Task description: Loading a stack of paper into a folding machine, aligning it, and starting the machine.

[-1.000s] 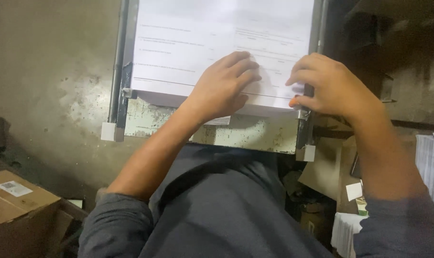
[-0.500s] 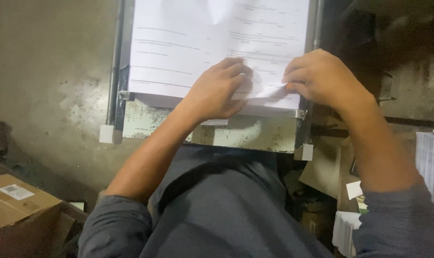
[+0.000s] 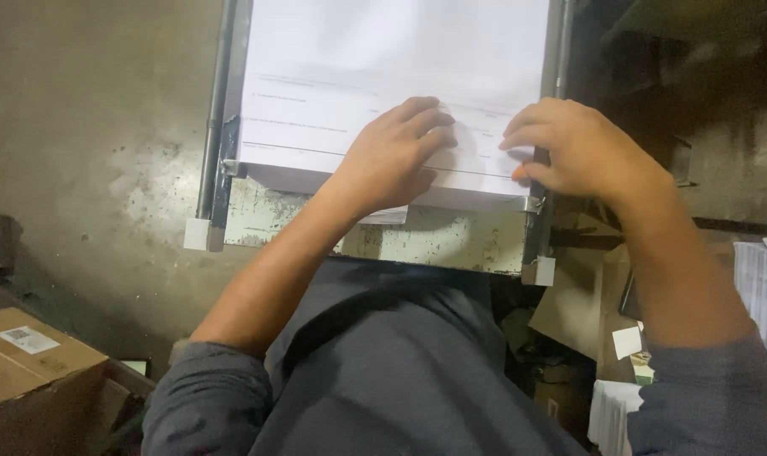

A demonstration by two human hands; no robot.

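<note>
Flattened again since the lifted sheet corner, left hand [image 3: 396, 156] and right hand [image 3: 573, 148] pressed open on white paper stack [image 3: 383, 67] atop worn worktop [image 3: 434, 236]; brown box [image 3: 29, 359], white label, bottom left.

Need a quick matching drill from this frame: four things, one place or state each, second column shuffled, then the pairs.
1 left hand
2 right hand
3 cardboard box
4 loose paper pile

A far right edge
B lower left corner
C flat on the paper stack, near its middle
D at the stack's right front corner

Pairs: 1-C, 2-D, 3-B, 4-A
</note>
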